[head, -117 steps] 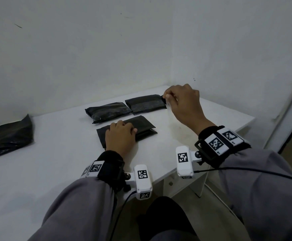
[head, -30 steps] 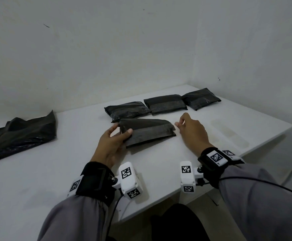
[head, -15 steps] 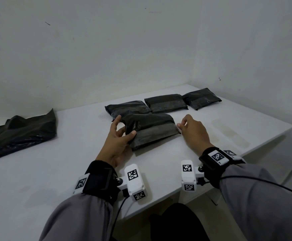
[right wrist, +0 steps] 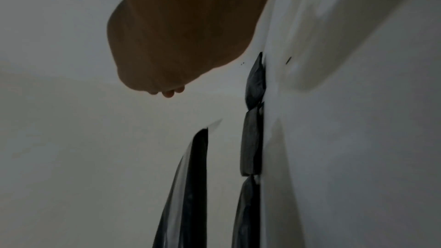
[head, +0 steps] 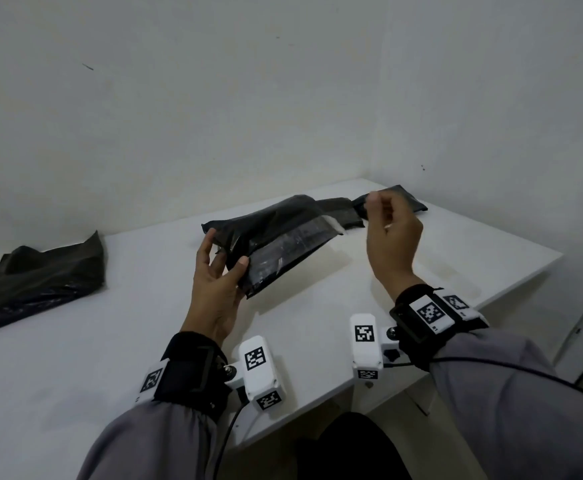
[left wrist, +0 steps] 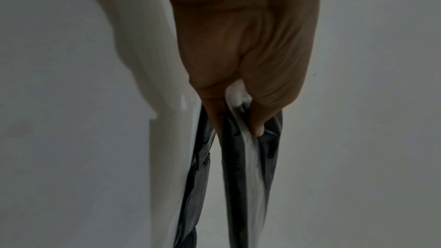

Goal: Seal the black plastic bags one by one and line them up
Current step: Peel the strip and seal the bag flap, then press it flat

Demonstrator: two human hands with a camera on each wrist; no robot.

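My left hand [head: 226, 252] grips the left end of a black plastic bag [head: 283, 237] and holds it tilted above the white table [head: 318, 327]. A pale strip runs along the bag's open flap. In the left wrist view the thumb and fingers [left wrist: 257, 125] pinch the bag [left wrist: 238, 167]. My right hand [head: 383, 226] is raised beside the bag's right end, fingers curled and thumb against forefinger, with nothing visible between them. A row of flat black bags [head: 340, 214] lies at the back of the table, partly hidden by the held bag and my right hand; the right wrist view shows them [right wrist: 251, 142] end to end.
A heap of loose black bags [head: 40, 275] lies at the table's far left. Walls meet in a corner just behind the row. The table's right edge [head: 525, 278] runs close to my right wrist.
The left hand has lifted the bag off the table and tilted it up. The right hand has left the bag's right end, risen and curled its fingers.
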